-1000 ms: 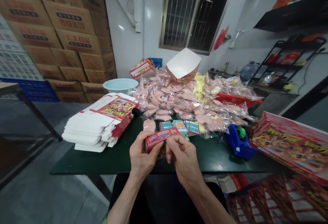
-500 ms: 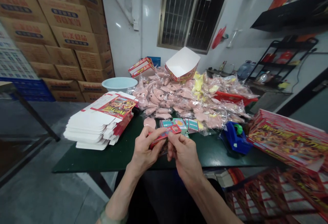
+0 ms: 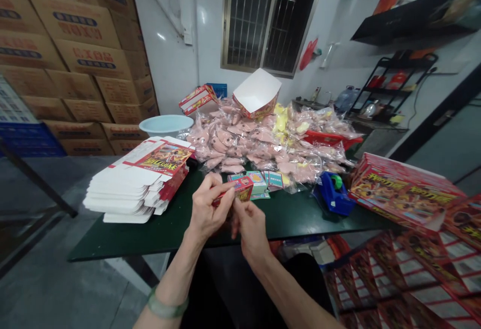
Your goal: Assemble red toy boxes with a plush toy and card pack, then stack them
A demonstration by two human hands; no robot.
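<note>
My left hand (image 3: 210, 206) is closed around a small red printed box (image 3: 243, 183), its thumb and fingers on either side. My right hand (image 3: 251, 223) is held against the near side of the same box, fingers curled and pressed together; its fingertips are partly hidden and slightly blurred. Just beyond the box lie small printed cards (image 3: 273, 179) in green and blue, some in a stack. Behind them rises a large heap of pink plush pieces (image 3: 240, 141) in clear plastic bags, with some yellow ones among them.
Flat white-and-red cartons (image 3: 120, 183) are stacked at the left of the green table (image 3: 173, 233). A blue tape dispenser (image 3: 334, 196) and printed display boxes (image 3: 402, 191) stand right. A pale blue basin (image 3: 165, 124) and an open carton (image 3: 257, 91) are behind.
The view has turned slightly right, so things sit further left. The right hand has slid down from the box's top corner to its near side. The left hand keeps its hold.
</note>
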